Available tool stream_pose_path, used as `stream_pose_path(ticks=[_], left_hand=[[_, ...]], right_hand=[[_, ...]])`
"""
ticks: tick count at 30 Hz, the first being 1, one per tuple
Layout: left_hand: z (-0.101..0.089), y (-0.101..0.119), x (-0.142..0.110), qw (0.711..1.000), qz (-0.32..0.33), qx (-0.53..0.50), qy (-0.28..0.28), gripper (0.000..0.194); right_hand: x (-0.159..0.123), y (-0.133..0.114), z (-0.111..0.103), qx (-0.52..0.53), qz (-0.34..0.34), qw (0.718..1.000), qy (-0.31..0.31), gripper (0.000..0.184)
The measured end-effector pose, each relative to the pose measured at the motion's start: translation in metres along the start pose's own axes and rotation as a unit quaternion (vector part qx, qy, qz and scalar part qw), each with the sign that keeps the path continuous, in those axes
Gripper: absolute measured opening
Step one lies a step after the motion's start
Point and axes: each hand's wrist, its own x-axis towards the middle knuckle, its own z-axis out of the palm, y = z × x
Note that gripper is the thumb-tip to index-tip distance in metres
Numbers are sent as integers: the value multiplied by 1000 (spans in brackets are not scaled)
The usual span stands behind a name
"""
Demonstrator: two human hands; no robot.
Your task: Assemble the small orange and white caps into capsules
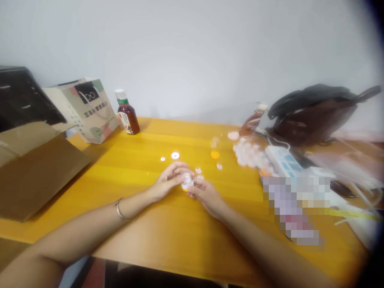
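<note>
Over the middle of the table, my left hand [173,176] and my right hand [207,194] meet around a small whitish, clear-looking piece with an orange bottom [187,185]. Fingers of both hands are closed on it, and its exact kind is too blurred to name. Just beyond my right hand lie small white pieces [198,171]. Farther back stands a similar clear piece with an orange base [215,154], with another small white piece [219,166] near it. A white ring-like disc [175,155] and a smaller white disc [163,159] lie beyond my left hand.
At left are an open cardboard box [39,172], a paper bag [93,112] and a dark red bottle [129,118]. A cluster of pale round pieces [252,156], a brown-filled bottle [252,120], a dark bag [315,116] and a blue-white box [285,160] crowd the right.
</note>
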Motion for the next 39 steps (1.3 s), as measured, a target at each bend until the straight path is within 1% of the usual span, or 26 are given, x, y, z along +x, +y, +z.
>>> stream_pose_path(ticks=[2, 5, 6, 7, 9, 10, 11, 13, 14, 17, 18, 21, 22, 25, 26, 28, 30, 31, 33, 36, 39], left_hand=[[-1, 1, 0, 1000, -13, -11, -6, 33], [-3, -1, 1, 999, 10, 28, 38, 32], [-4, -2, 1, 999, 19, 31, 40, 32], [-4, -2, 1, 999, 19, 22, 28, 32], [-5, -2, 1, 1000, -5, -11, -4, 34], [-4, -2, 1, 1000, -14, -17, -8, 36], [-4, -2, 1, 1000, -15, -10, 0, 37], [-4, -2, 1, 999, 4, 19, 28, 38], [-5, -2, 1, 999, 12, 24, 32, 39], [-5, -3, 2, 1000, -4, -9, 0, 44], [-6, -3, 3, 1000, -6, -14, 0, 45], [-6, -1, 4, 999, 22, 6, 38, 47], [-6, 0, 3, 999, 20, 6, 37, 48], [-5, 2, 3, 999, -25, -31, -7, 50], [-4, 3, 3, 999, -29, -35, -9, 52], [-3, 2, 4, 999, -18, -7, 25, 46], [-3, 1, 4, 997, -18, 47, 61, 33], [-4, 0, 4, 995, -24, 70, 66, 28], [-5, 1, 2, 993, -32, 96, 52, 24], [-6, 3, -1, 994, -24, 107, 21, 27], [-7, 4, -1, 994, -21, 105, 4, 28]], right_hand=[[-1, -1, 1, 1, -6, 1000, 5, 16], [-1, -1, 1, -12, -11, 1000, 10, 15], [-1, -1, 1, -12, -10, 1000, 12, 15], [-1, -1, 1, -8, -8, 1000, 13, 14], [0, -1, 1, 2, -7, 1000, 15, 15], [0, -1, 1, 6, -7, 1000, 16, 16], [0, -1, 2, 8, -7, 1000, 17, 16], [-1, -1, 2, 6, -6, 1000, 19, 17], [-1, -2, 2, 4, -5, 1000, 20, 17], [-1, -2, 2, 2, -3, 1000, 25, 17], [-1, -2, 2, 3, -3, 1000, 26, 17], [-1, -2, 2, 3, -5, 1000, 25, 16], [-1, -2, 2, 1, -5, 1000, 22, 16], [-1, -2, 2, -3, -9, 1000, 15, 16], [-1, -2, 2, -4, -10, 1000, 14, 16], [-1, -2, 2, -6, -13, 1000, 15, 14], [-1, -2, 2, -9, -12, 1000, 12, 12], [-2, -2, 2, -10, -11, 1000, 8, 12], [-3, -2, 3, -22, -12, 1000, -2, 13], [-4, -4, 6, -51, -25, 998, -8, 16], [-5, -6, 8, -60, -34, 998, -10, 19]])
